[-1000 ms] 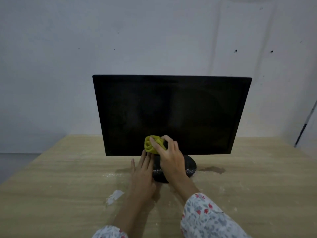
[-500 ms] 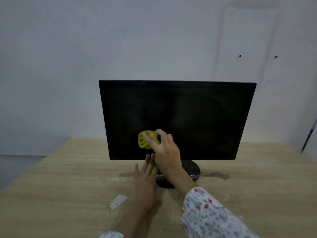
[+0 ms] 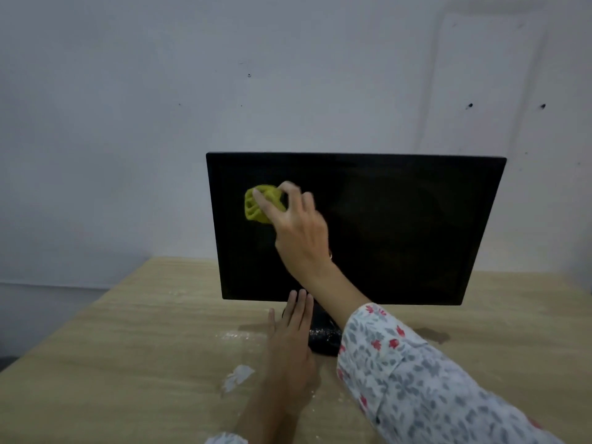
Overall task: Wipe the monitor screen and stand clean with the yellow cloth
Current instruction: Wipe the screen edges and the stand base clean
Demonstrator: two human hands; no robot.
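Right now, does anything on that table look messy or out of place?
Yes. A small white crumpled scrap lies on the wooden table near the left hand, whitish powdery specks are scattered beside the monitor stand, and a dark stain marks the wood at its right.

Dim, flat light — soft focus; motion-blurred fingers; wide-angle bowing at edges

Pale grey wall (image 3: 288, 75), a few small dark holes. Light wood-grain table (image 3: 112, 347), white smudges and a torn paper scrap (image 3: 237, 376).
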